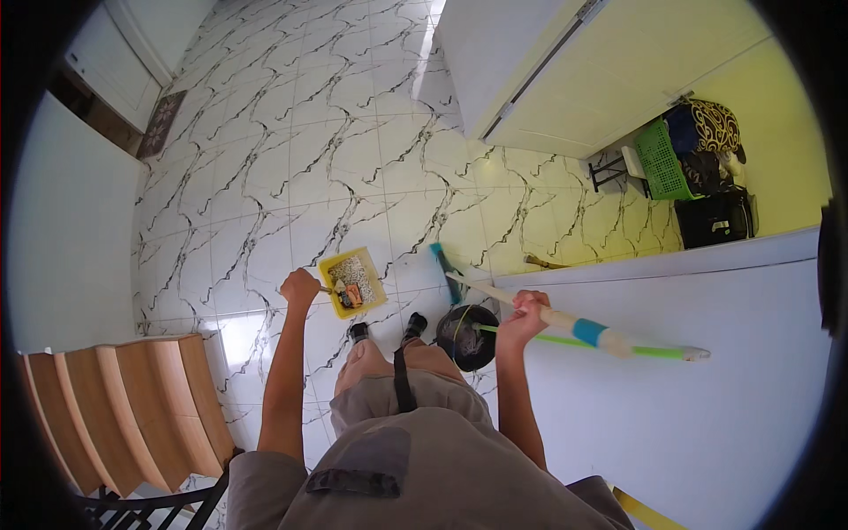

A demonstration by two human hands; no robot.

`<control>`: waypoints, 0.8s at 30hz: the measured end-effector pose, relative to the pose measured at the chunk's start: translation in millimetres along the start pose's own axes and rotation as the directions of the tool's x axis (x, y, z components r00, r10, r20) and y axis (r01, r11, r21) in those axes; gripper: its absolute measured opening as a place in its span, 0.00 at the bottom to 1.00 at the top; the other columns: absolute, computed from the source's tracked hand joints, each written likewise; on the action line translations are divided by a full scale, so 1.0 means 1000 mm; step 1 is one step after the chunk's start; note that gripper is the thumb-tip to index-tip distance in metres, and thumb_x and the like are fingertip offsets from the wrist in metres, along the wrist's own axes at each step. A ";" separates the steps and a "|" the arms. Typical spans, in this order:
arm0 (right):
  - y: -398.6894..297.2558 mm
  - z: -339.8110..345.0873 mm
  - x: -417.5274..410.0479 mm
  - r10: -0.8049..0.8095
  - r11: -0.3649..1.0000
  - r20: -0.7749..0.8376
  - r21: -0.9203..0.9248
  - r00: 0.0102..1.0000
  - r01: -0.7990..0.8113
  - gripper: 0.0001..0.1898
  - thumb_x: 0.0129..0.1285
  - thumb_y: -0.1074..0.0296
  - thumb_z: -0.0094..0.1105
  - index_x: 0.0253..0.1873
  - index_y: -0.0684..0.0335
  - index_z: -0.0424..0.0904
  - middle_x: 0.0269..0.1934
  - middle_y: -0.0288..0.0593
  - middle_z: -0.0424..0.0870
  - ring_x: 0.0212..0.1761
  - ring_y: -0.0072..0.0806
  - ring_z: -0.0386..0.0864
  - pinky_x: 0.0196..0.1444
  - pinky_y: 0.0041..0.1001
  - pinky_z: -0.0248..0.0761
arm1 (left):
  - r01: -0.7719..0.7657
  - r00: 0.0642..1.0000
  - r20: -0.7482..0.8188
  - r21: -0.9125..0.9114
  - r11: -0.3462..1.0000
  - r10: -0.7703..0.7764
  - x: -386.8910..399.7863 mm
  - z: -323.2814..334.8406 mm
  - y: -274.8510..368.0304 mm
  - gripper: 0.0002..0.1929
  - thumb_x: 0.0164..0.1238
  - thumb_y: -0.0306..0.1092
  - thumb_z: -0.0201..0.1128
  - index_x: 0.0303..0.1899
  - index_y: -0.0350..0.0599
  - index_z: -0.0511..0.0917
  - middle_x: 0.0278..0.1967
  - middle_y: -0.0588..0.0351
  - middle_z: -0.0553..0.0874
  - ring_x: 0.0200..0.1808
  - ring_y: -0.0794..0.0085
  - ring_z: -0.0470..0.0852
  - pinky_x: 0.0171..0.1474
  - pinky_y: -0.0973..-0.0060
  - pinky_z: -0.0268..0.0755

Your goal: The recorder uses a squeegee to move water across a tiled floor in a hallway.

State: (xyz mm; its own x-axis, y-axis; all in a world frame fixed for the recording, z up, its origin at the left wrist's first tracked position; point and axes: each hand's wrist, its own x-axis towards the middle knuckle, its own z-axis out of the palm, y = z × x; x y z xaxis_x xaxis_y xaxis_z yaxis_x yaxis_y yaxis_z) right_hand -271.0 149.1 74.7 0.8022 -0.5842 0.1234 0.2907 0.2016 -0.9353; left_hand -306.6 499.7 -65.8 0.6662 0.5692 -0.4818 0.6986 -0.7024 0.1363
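My left hand [300,286] is closed around the short handle of a yellow dustpan [376,289]. Inside the pan lie crumpled wrappers [353,295] and some speckled grey-and-white material too small to make out. My right hand [523,315] grips the pale handle of a broom [489,289], which has a blue band near its upper end. The broom's teal head [447,273] is at floor level, to the right of the dustpan and apart from it. Below my right hand, a black bucket [487,358] holds a mop whose green handle [652,351] leans out to the right.
White marble-patterned tiles [265,165] cover the floor. Wooden stairs [159,411] and a black railing [215,493] are at lower left. A white wall [662,424] stands at right. Beyond it are a green basket [659,162], a black case [712,220] and a small brush-like object [543,262].
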 end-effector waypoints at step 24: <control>-0.017 0.000 -0.014 0.005 0.979 -0.109 -0.203 0.994 -0.027 0.11 0.52 0.74 0.44 0.19 0.60 0.56 0.15 0.35 0.59 0.19 0.21 0.57 0.26 0.21 0.54 | -0.025 1.000 0.017 -0.008 1.000 0.025 0.008 -0.003 -0.003 0.13 0.44 0.35 0.55 0.31 0.38 0.78 0.33 0.44 0.81 0.36 0.56 0.81 0.35 0.67 0.73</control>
State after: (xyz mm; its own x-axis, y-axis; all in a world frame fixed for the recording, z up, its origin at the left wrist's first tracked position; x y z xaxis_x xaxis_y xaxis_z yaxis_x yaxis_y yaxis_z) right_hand -287.3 153.6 88.8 0.7418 -0.6656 0.0821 0.1570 0.0533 -0.9862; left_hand -302.4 507.9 -67.4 0.6793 0.5441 -0.4925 0.6837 -0.7130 0.1553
